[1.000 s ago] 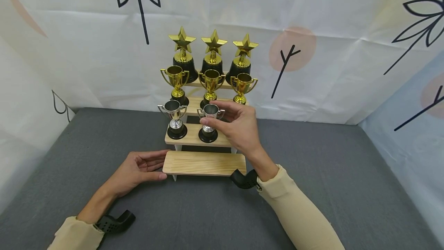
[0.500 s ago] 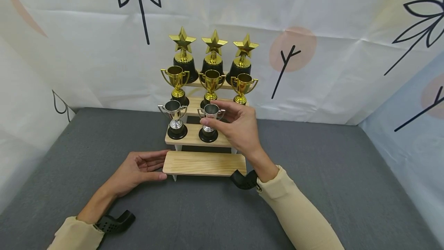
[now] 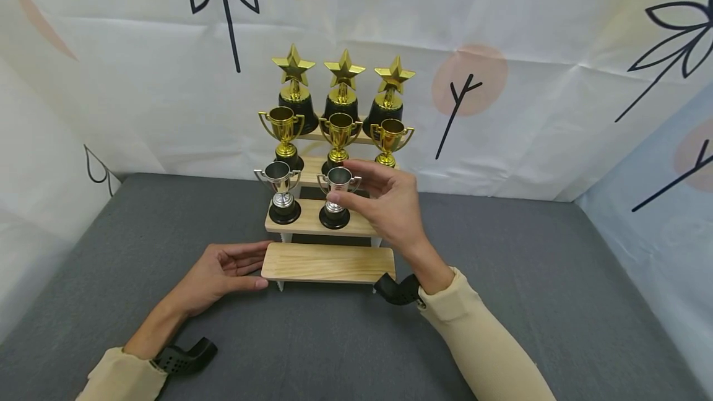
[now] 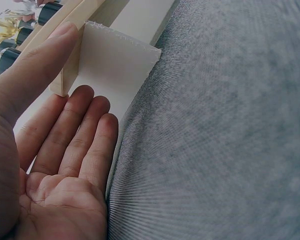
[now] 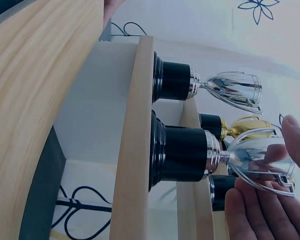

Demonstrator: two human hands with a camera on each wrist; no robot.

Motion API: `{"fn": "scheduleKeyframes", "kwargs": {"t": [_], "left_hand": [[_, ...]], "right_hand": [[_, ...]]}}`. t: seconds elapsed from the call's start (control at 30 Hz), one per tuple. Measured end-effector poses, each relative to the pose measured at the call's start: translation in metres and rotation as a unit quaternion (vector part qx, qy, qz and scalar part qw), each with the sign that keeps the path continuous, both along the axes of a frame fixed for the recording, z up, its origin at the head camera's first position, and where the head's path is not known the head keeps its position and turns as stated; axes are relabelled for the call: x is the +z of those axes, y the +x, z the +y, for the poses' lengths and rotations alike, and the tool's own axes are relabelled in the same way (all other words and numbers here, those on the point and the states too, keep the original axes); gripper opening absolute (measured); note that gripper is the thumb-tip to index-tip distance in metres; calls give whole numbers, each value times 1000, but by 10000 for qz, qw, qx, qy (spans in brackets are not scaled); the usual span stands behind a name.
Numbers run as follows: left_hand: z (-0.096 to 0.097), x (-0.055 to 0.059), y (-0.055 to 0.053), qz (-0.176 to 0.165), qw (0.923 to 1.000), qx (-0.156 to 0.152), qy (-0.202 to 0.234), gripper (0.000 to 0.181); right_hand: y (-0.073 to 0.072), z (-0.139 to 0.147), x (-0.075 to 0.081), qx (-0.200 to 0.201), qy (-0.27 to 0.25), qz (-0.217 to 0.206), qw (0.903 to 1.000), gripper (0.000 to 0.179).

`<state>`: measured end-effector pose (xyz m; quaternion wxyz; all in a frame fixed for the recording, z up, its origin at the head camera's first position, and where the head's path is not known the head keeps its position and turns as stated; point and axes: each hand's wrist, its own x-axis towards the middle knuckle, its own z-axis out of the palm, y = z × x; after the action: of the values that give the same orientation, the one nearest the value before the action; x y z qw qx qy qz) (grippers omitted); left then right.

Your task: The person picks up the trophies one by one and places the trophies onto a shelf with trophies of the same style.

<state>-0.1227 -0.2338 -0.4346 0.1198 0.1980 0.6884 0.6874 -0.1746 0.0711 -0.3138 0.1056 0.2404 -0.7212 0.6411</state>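
A silver trophy cup (image 3: 337,178) with a black base stands upright on the second-lowest step of the wooden display stand (image 3: 328,263). My right hand (image 3: 388,202) is around its right side, thumb in front and fingers behind. In the right wrist view the thumb (image 5: 296,142) looks apart from the cup, the fingers close behind it; contact there is hard to tell. A second silver trophy cup (image 3: 282,193) stands to its left. My left hand (image 3: 214,277) rests at the left end of the lowest step, fingers nearly straight against the white side support (image 4: 112,65).
Gold trophy cups (image 3: 339,130) occupy the step above, and star trophies (image 3: 344,73) the top one. The stand is on a grey cloth-covered table (image 3: 523,302), before a white printed backdrop (image 3: 535,110).
My right hand has shifted slightly right, its thumb drawing back along the silver trophy cup, which stays in place. The left hand has not moved.
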Motion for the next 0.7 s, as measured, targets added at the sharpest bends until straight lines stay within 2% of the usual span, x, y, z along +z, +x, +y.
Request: {"fn": "scheduleKeyframes", "kwargs": {"t": [0.7], "left_hand": [[0, -1, 0, 4, 10000, -14, 10, 68]], "right_hand": [[11, 31, -4, -1, -326, 162, 9993, 53]]}}
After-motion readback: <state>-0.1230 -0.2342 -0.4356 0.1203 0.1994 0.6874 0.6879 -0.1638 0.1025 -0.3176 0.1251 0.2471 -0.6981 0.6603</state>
